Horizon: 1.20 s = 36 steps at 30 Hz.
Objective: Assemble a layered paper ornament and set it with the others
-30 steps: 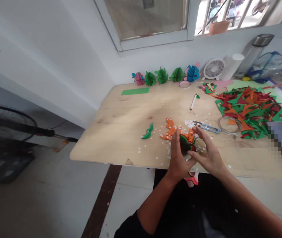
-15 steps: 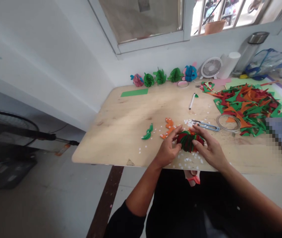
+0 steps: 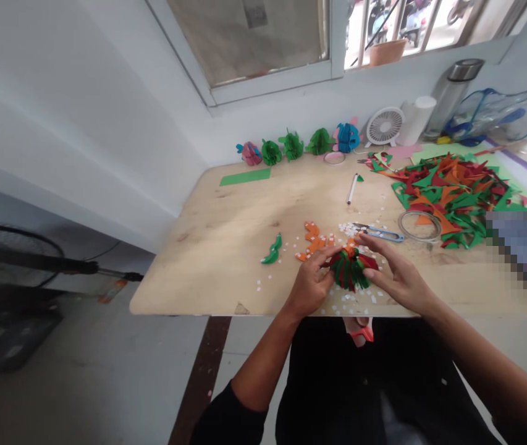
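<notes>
Grip of left hand (image 3: 310, 285) and right hand (image 3: 402, 282) holds a fanned red-and-green paper piece (image 3: 350, 272) over the bench (image 3: 193, 266).

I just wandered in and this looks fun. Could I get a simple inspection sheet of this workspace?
Surface: wooden table, worn patch by its front edge.
Job's things: red-and-green pleated paper piece; orange pieces and green piece, both carrying white bits.
Clutter: scrap heap, loose white bits, blue snips, pen.
Hands: left hand holds the pleated piece's left side; right hand at its right side, grip unclear.
Cables: apparently a thin pale cord beside the small fan.
Surroundings: five paper figures along the wall, window above.
</notes>
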Available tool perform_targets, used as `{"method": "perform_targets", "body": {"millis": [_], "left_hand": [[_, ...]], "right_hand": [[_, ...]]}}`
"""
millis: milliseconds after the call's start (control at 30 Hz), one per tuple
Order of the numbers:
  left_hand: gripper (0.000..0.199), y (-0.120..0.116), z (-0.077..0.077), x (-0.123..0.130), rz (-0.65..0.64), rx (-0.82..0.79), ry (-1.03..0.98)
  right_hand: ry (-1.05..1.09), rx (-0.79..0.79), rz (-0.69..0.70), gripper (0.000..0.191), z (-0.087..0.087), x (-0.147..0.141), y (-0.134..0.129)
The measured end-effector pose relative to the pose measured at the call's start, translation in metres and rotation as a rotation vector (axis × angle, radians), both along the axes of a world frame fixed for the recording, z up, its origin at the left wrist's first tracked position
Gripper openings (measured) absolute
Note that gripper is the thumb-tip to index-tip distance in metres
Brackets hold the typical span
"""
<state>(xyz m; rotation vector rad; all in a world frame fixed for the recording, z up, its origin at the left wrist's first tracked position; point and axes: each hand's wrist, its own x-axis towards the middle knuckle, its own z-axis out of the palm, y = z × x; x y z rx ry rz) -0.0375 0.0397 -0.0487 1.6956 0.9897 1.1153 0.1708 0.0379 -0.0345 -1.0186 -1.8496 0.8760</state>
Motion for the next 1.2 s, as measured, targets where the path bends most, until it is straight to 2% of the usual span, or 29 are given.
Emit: {"method": "perform_targets", "body": {"millis": [167,333,500,700,800,867,1033,1100,1200], "left_hand": [[0.050,-0.002,-0.005,0.000,0.050,-0.025,0.000],[0.044,-0.003,-0.002,0.003,0.053,-0.015,0.010],[0.034,-0.002,0.007,0.009,0.089,0.017,0.049],[0.019,0.007,0.015,0.010,0.171,0.071,0.063],[0.016,0.017,0.022,0.007,0.170,0.108,0.061],[0.015,0.028,0.033,0.003,0.191,0.139,0.070],[0.018,0.071,0.065,-0.013,0.271,0.231,0.070],[0.018,0.090,0.065,-0.018,0.309,0.241,0.061],[0.025,0.111,0.044,-0.021,0.314,0.164,0.085]], "right_hand": [[-0.072,0.013,-0.091,0.056,-0.003,0.011,-0.015],[-0.193,0.078,-0.112,0.067,-0.013,0.007,-0.028],[-0.178,0.093,-0.165,0.052,-0.023,0.000,-0.025],[-0.090,0.079,-0.141,0.040,-0.016,-0.002,-0.010],[-0.077,0.111,-0.086,0.041,-0.007,-0.006,0.006],[-0.073,0.142,-0.047,0.042,0.004,-0.011,0.023],[-0.045,0.231,0.010,0.041,0.035,-0.027,0.084],[-0.056,0.274,-0.007,0.042,0.037,-0.032,0.108],[-0.136,0.214,-0.006,0.047,0.018,-0.037,0.134]]}}
